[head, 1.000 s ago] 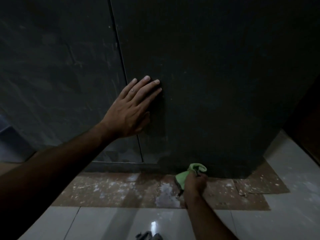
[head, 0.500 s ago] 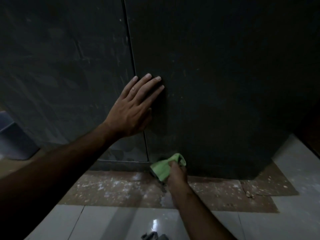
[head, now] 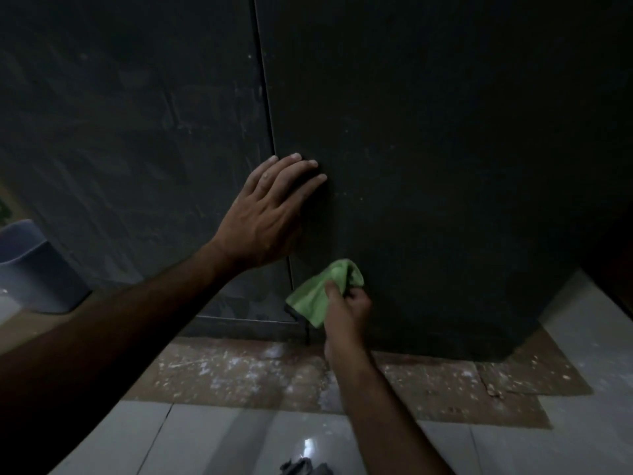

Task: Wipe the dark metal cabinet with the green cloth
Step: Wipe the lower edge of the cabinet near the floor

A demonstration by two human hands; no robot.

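Moved: over the last second the crumpled bright green cloth [head: 320, 293] has climbed from the foot of the cabinet, low in the frame, up and leftward to the door seam at lower centre; the view has also drifted, so the seam now sits further right than before.
Cabinet: the tall dark metal cabinet [head: 428, 166] fills the upper two thirds of the frame, with a scuffed, streaky left door and a plainer right door.
Floor: pale glossy tiles along the bottom, with a worn brown paint-flecked sheet [head: 428, 385] under the cabinet base.
Bucket: a blue-grey plastic bucket [head: 30, 269] stands at the left edge, well apart from the work.
Left hand: the left hand [head: 270, 217] lies flat across the seam at frame centre, fingers straight and pressed on the right door, its grip released and holding nothing; it has kept this bracing post throughout.
Right hand: the right hand [head: 346, 308] has its grip clenched round the cloth, thumb on top, bunching it against the metal just below the left hand.
Cloth position: touching the lower right door beside the seam, above the base.
Meaning: I judge the bottom edge is covered and the stroke is now working upward; the large upper panels look untouched, so most of the wiping remains.
Risk: the bracing hand lies in the rising cloth's path.
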